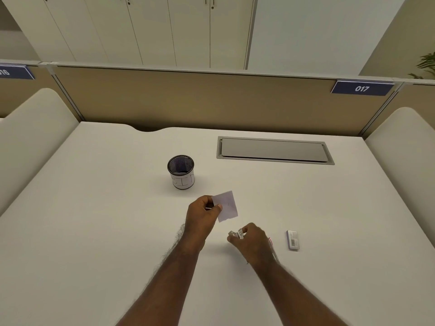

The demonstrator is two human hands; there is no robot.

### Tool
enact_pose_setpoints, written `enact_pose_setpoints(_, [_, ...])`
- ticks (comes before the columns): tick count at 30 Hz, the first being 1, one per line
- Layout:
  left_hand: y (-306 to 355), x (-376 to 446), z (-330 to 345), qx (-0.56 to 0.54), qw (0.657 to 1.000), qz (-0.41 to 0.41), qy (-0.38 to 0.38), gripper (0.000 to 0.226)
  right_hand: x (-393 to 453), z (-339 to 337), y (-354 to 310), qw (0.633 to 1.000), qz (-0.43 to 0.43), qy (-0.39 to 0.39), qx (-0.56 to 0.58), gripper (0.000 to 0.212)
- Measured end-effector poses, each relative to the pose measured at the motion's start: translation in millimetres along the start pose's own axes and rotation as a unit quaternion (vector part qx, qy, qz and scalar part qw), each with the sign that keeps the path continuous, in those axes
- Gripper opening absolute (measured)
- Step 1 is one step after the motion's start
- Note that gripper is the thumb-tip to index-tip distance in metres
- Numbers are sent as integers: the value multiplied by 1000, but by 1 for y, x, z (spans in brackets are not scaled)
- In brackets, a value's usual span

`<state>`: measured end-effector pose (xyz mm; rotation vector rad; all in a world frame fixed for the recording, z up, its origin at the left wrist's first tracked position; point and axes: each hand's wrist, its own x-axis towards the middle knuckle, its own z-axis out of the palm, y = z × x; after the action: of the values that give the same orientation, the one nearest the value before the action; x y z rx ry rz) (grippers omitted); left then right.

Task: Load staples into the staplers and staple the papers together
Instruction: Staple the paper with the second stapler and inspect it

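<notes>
From the head camera, the right hand [253,242] curls round a small clear stapler [236,234], most of it hidden by the fingers and blurred; a thin red-marked piece shows behind the wrist, too blurred to name. The left hand [203,214] pinches small white papers [227,206] between thumb and fingers, lifted above the desk, a short staple mark at their middle. A staple box [293,240] lies flat well right of the hands. A mesh pen cup [181,171] stands farther back on the white desk [94,220], near a closed cable hatch [274,150]. A beige partition carries a plate reading 017 [362,88]; white cabinets rise behind.
</notes>
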<state>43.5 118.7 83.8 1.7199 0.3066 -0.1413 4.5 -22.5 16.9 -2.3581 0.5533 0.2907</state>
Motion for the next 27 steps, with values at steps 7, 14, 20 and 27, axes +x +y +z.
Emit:
enact_pose_setpoints(7, [0, -3, -5, -13, 1000, -11, -20, 15, 0, 31, -2, 992, 4, 50, -114, 56])
enact_pose_setpoints(14, [5, -4, -15, -85, 995, -31, -39, 12, 4, 21, -8, 990, 8, 95, -103, 61])
enact_pose_setpoints(20, [23, -8, -13, -225, 972, -48, -52, 10, -8, -49, -43, 913, -60, -17, 402, 34])
enact_pose_setpoints(27, [55, -28, 9, -278, 954, -50, -99, 20, -27, -107, -70, 880, -138, 17, 454, 7])
